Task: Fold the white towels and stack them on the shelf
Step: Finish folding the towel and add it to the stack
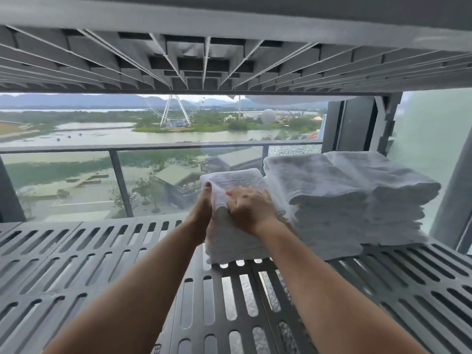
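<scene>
Both hands, left hand [203, 204] and right hand [249, 206], seemingly pinch the soft, limp white terry towel stack [229, 238] beside the taller white folded pile [344, 200] on the grey slotted shelf [102, 251]; support underneath.

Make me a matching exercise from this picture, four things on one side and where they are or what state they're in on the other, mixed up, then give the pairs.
1. left hand
2. right hand
3. taller towel stacks
4. slotted shelf

A. grey, carrying all the towels
B. pressing on the top front of the small stack
C. gripping the small stack's left front corner
D. right of the small stack

Pairs: 1-C, 2-B, 3-D, 4-A
</scene>
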A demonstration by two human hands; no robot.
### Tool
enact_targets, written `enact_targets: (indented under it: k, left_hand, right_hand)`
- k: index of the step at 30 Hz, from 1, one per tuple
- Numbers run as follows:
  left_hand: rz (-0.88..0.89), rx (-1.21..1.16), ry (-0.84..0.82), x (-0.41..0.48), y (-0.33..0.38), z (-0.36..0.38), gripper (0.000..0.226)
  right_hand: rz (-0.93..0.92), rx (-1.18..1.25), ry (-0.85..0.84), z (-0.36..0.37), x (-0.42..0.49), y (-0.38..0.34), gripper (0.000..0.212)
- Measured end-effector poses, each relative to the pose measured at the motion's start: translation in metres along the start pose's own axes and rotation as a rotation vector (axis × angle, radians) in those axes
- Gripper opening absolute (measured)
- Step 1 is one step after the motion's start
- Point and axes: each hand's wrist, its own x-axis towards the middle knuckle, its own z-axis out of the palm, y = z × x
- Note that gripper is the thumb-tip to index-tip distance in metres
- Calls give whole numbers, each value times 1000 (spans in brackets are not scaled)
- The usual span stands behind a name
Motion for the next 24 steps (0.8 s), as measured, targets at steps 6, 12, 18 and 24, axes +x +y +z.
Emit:
enact_targets:
  k: [6,12,18,24]
  left_hand:
    - [-29,-35,-55,7,4,9,88]
    - [-97,15,30,5,7,5,64]
    - [326,532,226,22,25,-3,50]
    - [221,409,25,40,18,-5,44]
  right_hand:
    - [-6,-44,95,19,-9,7,63]
    - [1,-106,33,12,-4,-1,56]
    - [-39,-118,240,11,-30,-1,41]
    - [-108,-168,560,45,-58,8,45]
